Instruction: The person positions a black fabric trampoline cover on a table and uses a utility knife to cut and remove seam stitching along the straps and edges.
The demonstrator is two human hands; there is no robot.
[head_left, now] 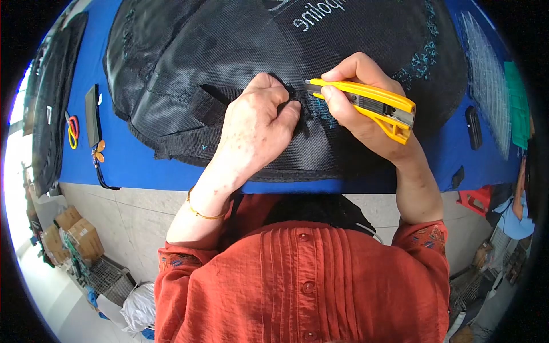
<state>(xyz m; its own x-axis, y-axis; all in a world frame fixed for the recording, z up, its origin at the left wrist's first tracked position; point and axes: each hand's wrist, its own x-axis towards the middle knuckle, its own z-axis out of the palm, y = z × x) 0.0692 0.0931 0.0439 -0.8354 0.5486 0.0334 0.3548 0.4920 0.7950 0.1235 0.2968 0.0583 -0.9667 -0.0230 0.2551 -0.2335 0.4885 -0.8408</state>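
A large black mesh fabric piece (229, 57) with white lettering and teal thread bits lies over the blue table (143, 171). My left hand (257, 123) is closed, its thumb and fingers pinching a fold of this fabric near the middle. In my right hand (366, 108) is a yellow utility knife (394, 106), its tip pointing left, close to my left fingers and just above the fabric. Loose teal threads (323, 111) show beside the tip. A black strap (209, 106) is attached to the fabric left of my left hand. The exact spot at the blade is partly hidden.
Red-and-yellow scissors (72, 131), a dark flat bar (92, 114) and an orange-handled tool (99, 151) lie at the left. A black object (473, 127) and green sheet (516, 106) are at the right. Cardboard boxes (83, 237) and a red stool (474, 199) stand below.
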